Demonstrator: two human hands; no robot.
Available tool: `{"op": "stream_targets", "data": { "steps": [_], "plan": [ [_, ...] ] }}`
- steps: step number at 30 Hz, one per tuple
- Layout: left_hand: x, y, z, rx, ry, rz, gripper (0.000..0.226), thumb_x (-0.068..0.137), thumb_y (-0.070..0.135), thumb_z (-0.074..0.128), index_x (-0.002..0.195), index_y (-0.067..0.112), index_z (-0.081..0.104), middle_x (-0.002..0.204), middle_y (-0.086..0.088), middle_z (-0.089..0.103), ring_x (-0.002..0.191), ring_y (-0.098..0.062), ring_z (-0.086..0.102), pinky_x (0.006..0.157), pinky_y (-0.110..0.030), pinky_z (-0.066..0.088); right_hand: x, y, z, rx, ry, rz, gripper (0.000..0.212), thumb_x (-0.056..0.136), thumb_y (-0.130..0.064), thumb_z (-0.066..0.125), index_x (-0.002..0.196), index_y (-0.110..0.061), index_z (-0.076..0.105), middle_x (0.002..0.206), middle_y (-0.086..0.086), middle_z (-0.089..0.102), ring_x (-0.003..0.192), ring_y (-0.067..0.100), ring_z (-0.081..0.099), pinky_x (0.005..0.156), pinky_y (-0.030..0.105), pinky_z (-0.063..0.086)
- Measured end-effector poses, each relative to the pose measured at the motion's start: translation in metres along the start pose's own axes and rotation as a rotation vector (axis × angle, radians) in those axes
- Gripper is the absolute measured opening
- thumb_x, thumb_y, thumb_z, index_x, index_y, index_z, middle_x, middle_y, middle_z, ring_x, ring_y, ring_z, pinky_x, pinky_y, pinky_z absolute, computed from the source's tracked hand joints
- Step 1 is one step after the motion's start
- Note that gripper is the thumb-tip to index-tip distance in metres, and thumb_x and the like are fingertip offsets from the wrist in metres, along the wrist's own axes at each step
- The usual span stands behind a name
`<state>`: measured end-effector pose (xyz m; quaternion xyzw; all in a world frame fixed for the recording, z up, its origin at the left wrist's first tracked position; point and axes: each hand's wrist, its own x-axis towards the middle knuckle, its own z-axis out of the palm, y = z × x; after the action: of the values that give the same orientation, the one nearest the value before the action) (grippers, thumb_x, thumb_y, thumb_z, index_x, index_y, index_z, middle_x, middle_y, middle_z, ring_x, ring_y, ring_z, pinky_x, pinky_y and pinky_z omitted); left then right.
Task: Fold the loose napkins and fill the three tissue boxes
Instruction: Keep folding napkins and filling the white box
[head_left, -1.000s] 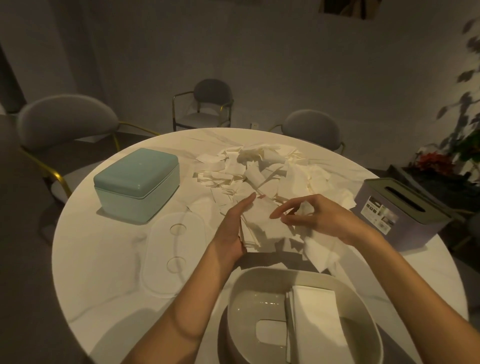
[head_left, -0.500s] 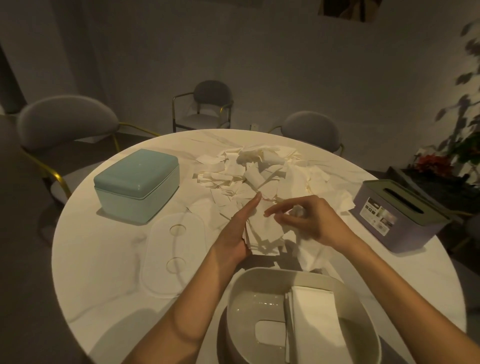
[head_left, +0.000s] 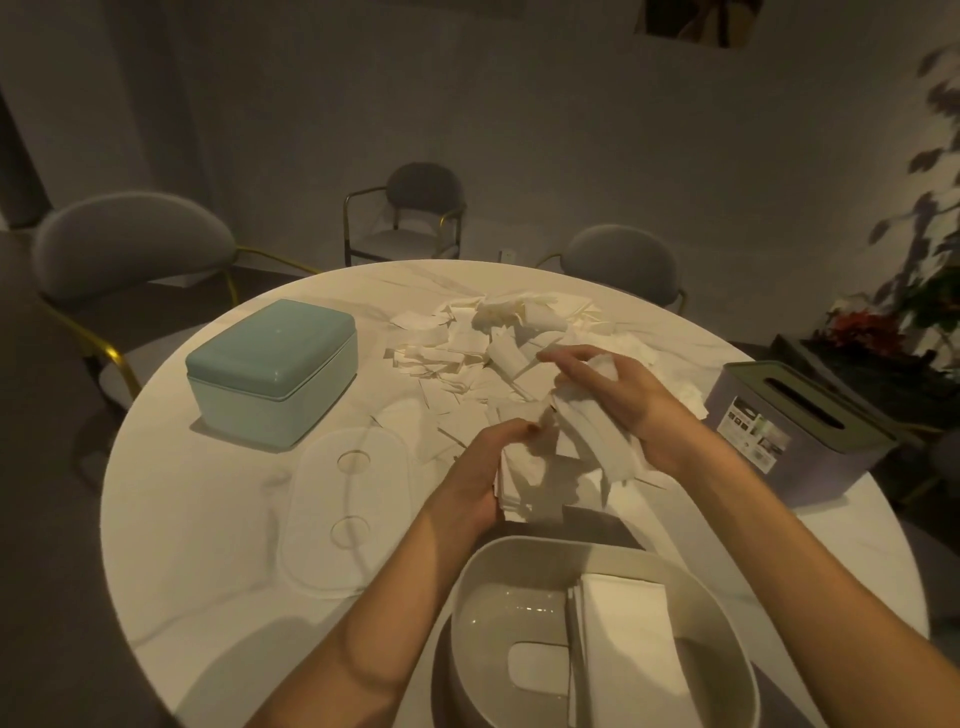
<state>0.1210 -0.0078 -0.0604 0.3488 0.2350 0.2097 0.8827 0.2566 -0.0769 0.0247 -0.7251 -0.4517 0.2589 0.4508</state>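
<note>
Round white marble-patterned tabletop (head_left: 197, 525) is carrying all the task items. A loose heap of white paper napkins (head_left: 467, 348) is lying at the centre and far side of it.

Left hand (head_left: 480, 475) is curling around the near-left edge of a thick bundle of white napkins (head_left: 550, 467), thumb and fingertips touching the paper. Right hand (head_left: 618, 400) is lying over the top of the same bundle, fingers bent down and gripping it together with a crumpled piece. The bundle is being held just above the tabletop between the heap and the nearest box; some sheets are hanging unevenly from its lower edge.

Open white oval plastic tissue box (head_left: 727, 670) is sitting at the near edge, directly below the hands. A neat stack of folded white napkins (head_left: 623, 644) is lying inside it, on its right half; the left half is showing bare floor.

Flat white oval lid (head_left: 353, 514) is lying on the tabletop to the left of the open box.

Closed pale teal rectangular tissue box (head_left: 270, 369) is standing at the left side, well apart from the hands.

Grey-lilac rectangular tissue box with a dark slotted top (head_left: 795, 426) is standing at the right edge, near the right wrist.

Grey upholstered chairs with gold-toned frames (head_left: 130, 244) are standing around the far side.
</note>
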Motion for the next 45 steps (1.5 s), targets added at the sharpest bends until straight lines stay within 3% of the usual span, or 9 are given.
{"op": "stream_targets", "data": {
  "steps": [4,8,15,18,21,27,31,38,45],
  "plan": [
    [-0.001,-0.005,0.007,-0.033,0.005,-0.015,0.026,0.099,0.022,0.055,0.105,0.005,0.074,0.091,-0.017,0.075,0.079,-0.031,0.073,0.07,-0.036,0.061,0.009,0.003,0.016,-0.184,0.057,-0.073,0.028,0.084,-0.063,0.064,0.101,-0.04,0.063,0.106,-0.023,0.06,0.094,0.008,0.057,0.089,0.029,0.046],
    [-0.001,-0.001,0.0,-0.05,0.024,0.037,0.029,0.1,0.024,0.057,0.109,0.007,0.077,0.099,-0.018,0.075,0.08,-0.031,0.075,0.069,-0.035,0.061,0.009,0.014,0.01,-0.415,-0.017,0.052,0.07,0.063,-0.079,0.061,0.119,-0.037,0.063,0.141,-0.01,0.054,0.117,0.01,0.048,0.096,0.032,0.044],
    [0.003,0.0,-0.001,-0.107,0.02,0.016,0.046,0.089,0.024,0.064,0.129,0.001,0.069,0.116,-0.025,0.068,0.102,-0.039,0.067,0.091,-0.046,0.052,-0.007,0.012,-0.028,-0.144,-0.188,0.09,0.042,0.078,-0.041,0.08,0.114,-0.039,0.059,0.113,-0.015,0.063,0.106,0.011,0.061,0.084,0.017,0.047],
    [0.005,-0.001,-0.002,-0.111,-0.022,0.0,0.047,0.091,0.027,0.063,0.13,0.002,0.069,0.116,-0.022,0.068,0.107,-0.038,0.064,0.095,-0.046,0.051,-0.006,0.012,-0.028,-0.018,-0.241,0.106,0.051,0.068,-0.044,0.08,0.116,-0.039,0.063,0.113,-0.009,0.071,0.109,0.014,0.066,0.098,0.025,0.05],
    [0.005,-0.001,0.0,-0.167,-0.112,-0.003,0.049,0.098,0.036,0.057,0.135,0.004,0.065,0.116,-0.019,0.068,0.107,-0.036,0.065,0.091,-0.043,0.054,-0.004,0.018,-0.014,-0.161,-0.146,0.013,0.044,0.076,-0.04,0.082,0.116,-0.032,0.066,0.096,-0.005,0.075,0.091,0.014,0.07,0.082,0.019,0.054],
    [0.003,0.001,-0.001,-0.144,-0.208,0.019,0.072,0.102,0.066,0.038,0.143,0.01,0.059,0.13,-0.021,0.068,0.113,-0.035,0.069,0.094,-0.045,0.058,-0.003,0.026,0.004,-0.349,0.118,-0.13,0.035,0.077,-0.04,0.084,0.108,-0.031,0.071,0.101,-0.011,0.067,0.086,0.008,0.065,0.057,0.008,0.049],
    [0.005,-0.003,-0.003,-0.116,-0.159,0.008,0.062,0.098,0.053,0.058,0.142,0.01,0.059,0.135,-0.023,0.065,0.123,-0.038,0.065,0.111,-0.053,0.047,-0.006,0.021,0.0,-0.379,0.09,0.027,0.052,0.069,-0.055,0.082,0.112,-0.031,0.067,0.105,-0.008,0.063,0.085,0.012,0.061,0.062,0.016,0.05],
    [0.009,-0.002,-0.007,-0.139,-0.062,0.069,0.049,0.092,0.022,0.075,0.136,0.005,0.063,0.13,-0.024,0.068,0.121,-0.042,0.065,0.112,-0.059,0.043,-0.017,0.023,-0.006,-0.433,-0.09,0.234,0.085,0.054,-0.069,0.072,0.127,-0.029,0.055,0.118,-0.005,0.059,0.097,0.016,0.06,0.075,0.022,0.053],
    [0.009,-0.002,-0.01,-0.11,-0.071,0.106,0.05,0.09,0.024,0.076,0.135,0.004,0.065,0.132,-0.023,0.067,0.124,-0.041,0.064,0.113,-0.06,0.042,-0.015,0.034,-0.017,-0.366,0.017,0.174,0.064,0.066,-0.062,0.08,0.112,-0.019,0.067,0.107,-0.002,0.064,0.095,0.017,0.061,0.086,0.035,0.056]
  ]
}}
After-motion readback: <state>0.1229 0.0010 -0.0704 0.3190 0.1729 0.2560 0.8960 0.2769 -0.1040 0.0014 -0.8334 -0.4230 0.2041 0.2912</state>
